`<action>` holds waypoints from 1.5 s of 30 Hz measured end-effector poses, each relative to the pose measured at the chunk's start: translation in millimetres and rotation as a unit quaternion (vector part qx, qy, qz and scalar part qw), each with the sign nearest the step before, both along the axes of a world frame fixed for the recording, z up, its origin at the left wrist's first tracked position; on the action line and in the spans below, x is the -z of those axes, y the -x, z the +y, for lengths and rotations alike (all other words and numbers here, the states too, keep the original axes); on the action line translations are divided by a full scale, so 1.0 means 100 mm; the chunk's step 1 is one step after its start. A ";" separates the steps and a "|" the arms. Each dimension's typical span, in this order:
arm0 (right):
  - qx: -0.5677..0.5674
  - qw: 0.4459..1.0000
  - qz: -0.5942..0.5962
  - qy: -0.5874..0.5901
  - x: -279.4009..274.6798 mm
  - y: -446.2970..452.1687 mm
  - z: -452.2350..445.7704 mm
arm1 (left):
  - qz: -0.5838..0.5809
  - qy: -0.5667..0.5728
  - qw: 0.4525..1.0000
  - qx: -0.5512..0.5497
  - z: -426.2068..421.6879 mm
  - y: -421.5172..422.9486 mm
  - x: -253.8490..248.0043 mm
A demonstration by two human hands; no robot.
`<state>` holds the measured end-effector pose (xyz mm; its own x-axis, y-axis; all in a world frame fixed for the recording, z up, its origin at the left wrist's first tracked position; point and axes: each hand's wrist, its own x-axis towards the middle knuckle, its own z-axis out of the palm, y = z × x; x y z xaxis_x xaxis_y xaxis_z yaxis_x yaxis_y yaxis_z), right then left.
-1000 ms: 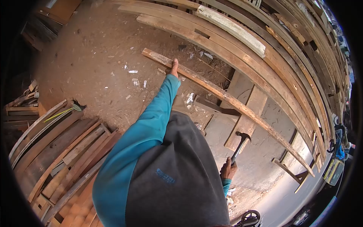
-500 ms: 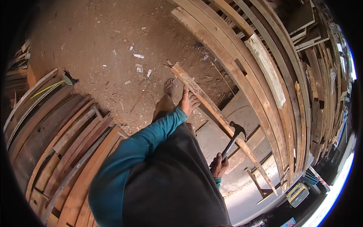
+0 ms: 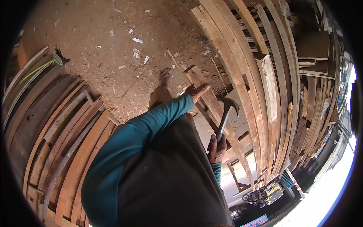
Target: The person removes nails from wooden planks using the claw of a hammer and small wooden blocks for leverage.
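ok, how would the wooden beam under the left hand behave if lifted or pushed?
The beam is likely stiff: solid-looking wood, no obvious sag. Lifted at the left hand, it would probably feel far-end heavy, as most of its length lies beyond. Flat faces make rolling unlikely.

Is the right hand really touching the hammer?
Touching. The head view shows the right hand wrapped around the lower handle of the hammer.

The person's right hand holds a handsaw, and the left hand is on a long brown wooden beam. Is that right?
Not quite: the head view shows a dark-headed claw hammer in the right hand, not a handsaw. The left hand is indeed on the long brown wooden beam.
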<state>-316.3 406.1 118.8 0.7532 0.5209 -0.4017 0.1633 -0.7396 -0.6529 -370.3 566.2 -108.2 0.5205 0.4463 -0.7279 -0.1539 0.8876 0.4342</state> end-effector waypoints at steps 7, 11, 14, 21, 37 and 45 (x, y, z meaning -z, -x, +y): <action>-0.263 0.962 -0.059 0.045 -0.30 -0.44 1.25 | 0.044 -0.009 0.991 0.125 0.16 -0.09 0.04; -0.352 0.933 -0.073 -0.024 -0.60 -0.36 2.04 | 0.028 0.012 0.996 0.084 0.21 -0.05 -0.10; -0.447 0.885 -0.119 -0.044 -0.49 -0.43 2.40 | 0.026 0.028 0.997 0.073 0.25 -0.05 -0.21; -0.577 0.811 -0.067 0.073 -0.42 -0.62 2.66 | -0.015 -0.090 0.994 -0.057 0.09 -0.25 0.07; -0.606 0.767 -0.111 0.180 -0.27 -0.73 2.99 | -0.071 -0.072 0.994 0.037 0.40 -0.14 -0.03; -0.461 0.874 -0.128 -0.086 -0.83 -0.35 3.24 | -0.137 0.032 0.986 -0.086 -0.20 -0.49 0.66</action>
<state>-280.9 729.8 201.4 0.0350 0.9899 -0.1373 0.7945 -0.1110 -0.5970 -321.4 546.1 -174.6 0.6221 0.5023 -0.6006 -0.4075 0.8627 0.2994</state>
